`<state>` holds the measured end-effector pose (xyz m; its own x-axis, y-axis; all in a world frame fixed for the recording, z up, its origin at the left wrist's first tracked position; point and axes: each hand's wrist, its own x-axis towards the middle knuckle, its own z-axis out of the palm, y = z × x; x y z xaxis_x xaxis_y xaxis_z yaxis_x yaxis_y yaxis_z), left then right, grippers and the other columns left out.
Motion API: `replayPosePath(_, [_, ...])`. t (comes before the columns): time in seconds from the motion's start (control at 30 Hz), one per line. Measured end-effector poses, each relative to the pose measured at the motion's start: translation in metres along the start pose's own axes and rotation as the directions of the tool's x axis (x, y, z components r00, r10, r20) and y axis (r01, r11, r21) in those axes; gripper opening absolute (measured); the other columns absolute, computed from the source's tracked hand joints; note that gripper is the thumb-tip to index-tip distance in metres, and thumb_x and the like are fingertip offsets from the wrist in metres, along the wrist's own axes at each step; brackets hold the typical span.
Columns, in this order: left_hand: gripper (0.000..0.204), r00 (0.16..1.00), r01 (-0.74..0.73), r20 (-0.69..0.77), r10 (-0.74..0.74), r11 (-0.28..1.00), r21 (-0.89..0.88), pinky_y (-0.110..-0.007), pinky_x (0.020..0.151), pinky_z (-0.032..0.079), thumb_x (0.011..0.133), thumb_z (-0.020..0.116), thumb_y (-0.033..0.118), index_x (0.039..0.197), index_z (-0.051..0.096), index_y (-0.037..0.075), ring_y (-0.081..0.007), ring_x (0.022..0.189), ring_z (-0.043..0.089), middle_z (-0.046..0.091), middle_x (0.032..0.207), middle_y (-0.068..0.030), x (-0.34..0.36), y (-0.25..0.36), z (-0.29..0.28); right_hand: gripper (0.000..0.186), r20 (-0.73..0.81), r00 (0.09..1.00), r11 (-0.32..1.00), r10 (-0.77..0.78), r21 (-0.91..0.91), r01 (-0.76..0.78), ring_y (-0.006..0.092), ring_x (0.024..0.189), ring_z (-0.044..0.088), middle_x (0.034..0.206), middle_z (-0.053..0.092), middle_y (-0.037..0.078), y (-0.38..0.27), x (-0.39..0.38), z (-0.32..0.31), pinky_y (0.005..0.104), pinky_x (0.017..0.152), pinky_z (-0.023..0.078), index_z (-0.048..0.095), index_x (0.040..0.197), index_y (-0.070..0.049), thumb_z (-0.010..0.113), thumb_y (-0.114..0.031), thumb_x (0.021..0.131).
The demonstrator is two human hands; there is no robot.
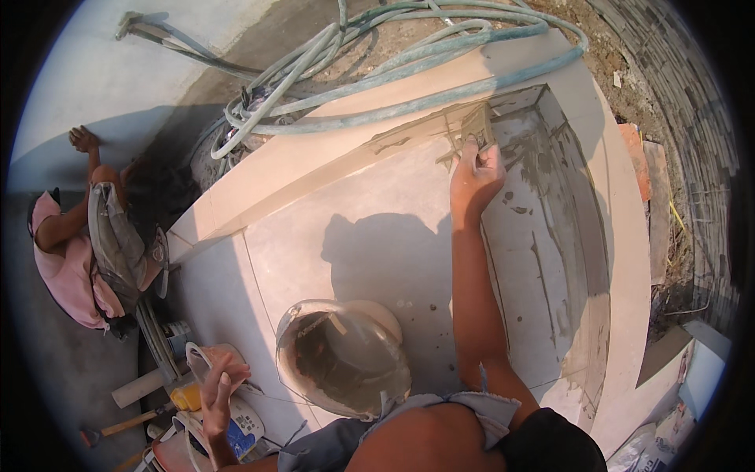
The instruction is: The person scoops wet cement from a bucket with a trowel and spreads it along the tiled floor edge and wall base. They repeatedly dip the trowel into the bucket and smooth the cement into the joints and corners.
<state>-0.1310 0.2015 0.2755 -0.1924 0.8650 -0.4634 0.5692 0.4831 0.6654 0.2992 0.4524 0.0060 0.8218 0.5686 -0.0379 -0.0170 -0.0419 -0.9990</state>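
My right hand (476, 175) reaches far forward, its fingers closed on a flat grout spreader (475, 122). The tool is smeared with grey-brown paste and presses at the far inner corner of the tiled ledge. Wet paste streaks the tile joints (550, 145) beside it, and dark smears mark the tiles to its right. My left hand (220, 389) is held low at the left, fingers apart, beside a small pale container (206, 355); I see nothing in it. Between my arms stands a white bucket (287, 370) with grey paste inside.
Looped green-grey hoses (417, 67) lie across the far raised tile edge (314, 165). At the left a person in a pink top (75, 271) crouches near the wall. A hammer (130, 423), a yellow item (186, 396) and buckets sit lower left. Rubble and bricks (635, 161) line the right.
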Motion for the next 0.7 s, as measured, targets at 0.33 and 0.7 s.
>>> replayPosePath(0.33, [0.058, 0.991, 0.067, 0.111, -0.069, 0.997, 0.024, -0.042, 0.101, 0.052, 0.110, 0.055, 0.030, 0.156, 0.044, -0.003, -0.0283, 0.111, 0.068, 0.069, 0.126, -0.0212, -0.006, -0.018, 0.008, 0.025, 0.092, 0.994, 0.975, 0.058, 0.207, -0.076, 0.0184, 0.087, 0.071, 0.106, 0.072, 0.017, -0.006, -0.042, -0.007, 0.0357, 0.070, 0.060, 0.062, 0.125, 0.008, 0.058, -0.006, 0.104])
replayPosePath(0.7, [0.060, 0.981, 0.032, 0.192, -0.037, 0.999, 0.028, -0.040, 0.103, 0.050, 0.110, 0.052, 0.033, 0.158, 0.042, -0.001, -0.0282, 0.115, 0.067, 0.064, 0.136, -0.0209, 0.000, -0.006, 0.002, 0.029, 0.082, 0.991, 0.991, -0.107, 0.084, 0.100, 0.0229, 0.088, 0.072, 0.106, 0.072, 0.015, -0.007, -0.045, 0.022, 0.0327, 0.074, 0.060, 0.060, 0.132, 0.003, 0.053, -0.004, 0.105])
